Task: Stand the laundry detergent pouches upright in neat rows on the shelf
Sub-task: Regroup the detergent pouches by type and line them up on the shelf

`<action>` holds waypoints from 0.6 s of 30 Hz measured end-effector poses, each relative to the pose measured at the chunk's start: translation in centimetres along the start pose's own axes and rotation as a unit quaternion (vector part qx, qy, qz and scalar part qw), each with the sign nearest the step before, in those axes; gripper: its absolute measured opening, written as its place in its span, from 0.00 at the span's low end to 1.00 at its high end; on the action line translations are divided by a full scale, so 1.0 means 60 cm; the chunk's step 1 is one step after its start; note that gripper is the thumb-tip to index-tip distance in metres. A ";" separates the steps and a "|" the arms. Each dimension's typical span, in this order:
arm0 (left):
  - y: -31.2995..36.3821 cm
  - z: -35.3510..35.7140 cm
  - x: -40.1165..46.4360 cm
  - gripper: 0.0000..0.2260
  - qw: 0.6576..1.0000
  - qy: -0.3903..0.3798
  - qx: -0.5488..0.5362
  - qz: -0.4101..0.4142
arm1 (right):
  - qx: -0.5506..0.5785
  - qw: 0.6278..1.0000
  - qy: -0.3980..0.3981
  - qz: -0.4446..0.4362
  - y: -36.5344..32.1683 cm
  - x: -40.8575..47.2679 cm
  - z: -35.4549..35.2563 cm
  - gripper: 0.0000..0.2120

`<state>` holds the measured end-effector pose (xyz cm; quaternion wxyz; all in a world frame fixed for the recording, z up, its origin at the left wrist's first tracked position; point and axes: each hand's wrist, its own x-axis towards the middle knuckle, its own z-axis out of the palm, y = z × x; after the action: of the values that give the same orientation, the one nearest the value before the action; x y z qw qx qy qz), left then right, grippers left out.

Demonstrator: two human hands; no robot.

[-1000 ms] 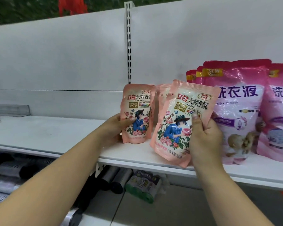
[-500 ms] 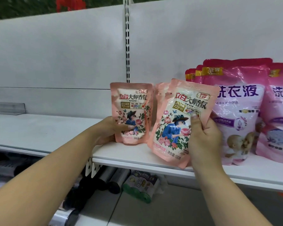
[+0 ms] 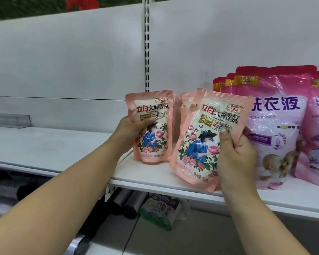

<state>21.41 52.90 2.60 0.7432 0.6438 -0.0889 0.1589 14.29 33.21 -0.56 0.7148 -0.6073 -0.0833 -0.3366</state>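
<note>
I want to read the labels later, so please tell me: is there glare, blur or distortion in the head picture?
Head view: soft glare streaks lie on the large pink detergent bags and faintly on the peach pouch in the right hand, whose large print stays legible; wide-angle distortion makes the white shelf edge run slanted; the trash bag rolls below are dim and soft.
</note>
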 end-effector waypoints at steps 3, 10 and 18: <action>0.008 -0.004 -0.001 0.12 0.995 -0.084 0.039 -0.019 | -0.009 1.000 0.002 -0.004 0.001 0.000 0.001 0.09; -0.003 -0.045 -0.007 0.16 0.962 -0.151 0.206 -0.097 | -0.017 1.000 0.004 -0.016 -0.002 -0.001 -0.001 0.09; -0.015 -0.046 0.015 0.11 0.969 -0.124 0.169 -0.128 | -0.005 1.000 0.000 -0.003 -0.002 -0.001 -0.003 0.09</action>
<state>22.34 55.62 1.65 0.6212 0.7805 -0.0695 -0.0058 14.12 33.08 -0.57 0.7109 -0.6103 -0.0833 -0.3395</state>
